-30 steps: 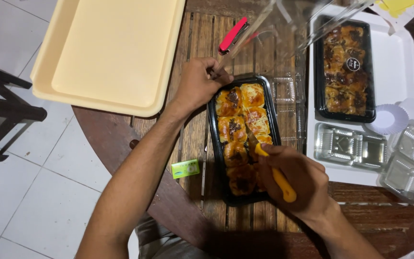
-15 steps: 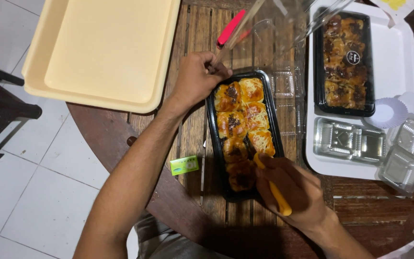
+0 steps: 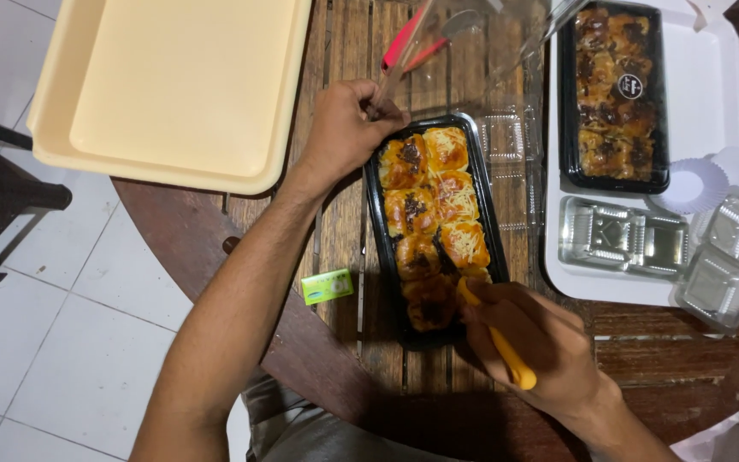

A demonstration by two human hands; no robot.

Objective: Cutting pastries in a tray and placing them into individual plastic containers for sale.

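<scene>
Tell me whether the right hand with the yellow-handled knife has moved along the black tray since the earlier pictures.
Yes. The right hand with the yellow-handled knife has shifted slightly toward the black tray's near end, away from the cheese-topped buns.

A long black plastic tray [image 3: 481, 184] lies on the wooden slat table, its length running away from the person, uncovered. It holds glazed golden-brown buns [image 3: 428, 231] packed in two rows; some carry shredded yellow cheese, others dark chocolate topping. The buns at the near end are darker and partly hidden. A tool with a yellow handle [image 3: 499, 342] points slantwise into the near end of the tray, its dark blade set between the buns there; its tip cannot be made out
</scene>
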